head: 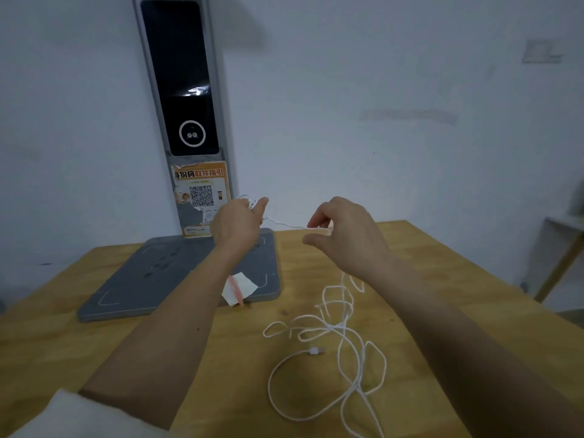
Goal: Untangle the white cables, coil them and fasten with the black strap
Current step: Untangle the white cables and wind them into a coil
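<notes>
Both hands are raised above the far part of the wooden table (94, 336). My left hand (235, 224) grips a small bunch of white cable loops. A short stretch of white cable (284, 223) runs taut from it across to my right hand (344, 230), which pinches it between thumb and fingers. From the right hand the cable drops to a loose tangle of white cable (331, 330) lying on the table. A white plug end (317, 351) lies in that tangle. No black strap is visible.
A grey flat base (132, 289) with an upright scanner post (186, 90) stands at the back left, against the white wall. A white paper scrap with a pink strip (240, 287) lies on the base's near corner. A shelf edge (565, 235) shows at the far right.
</notes>
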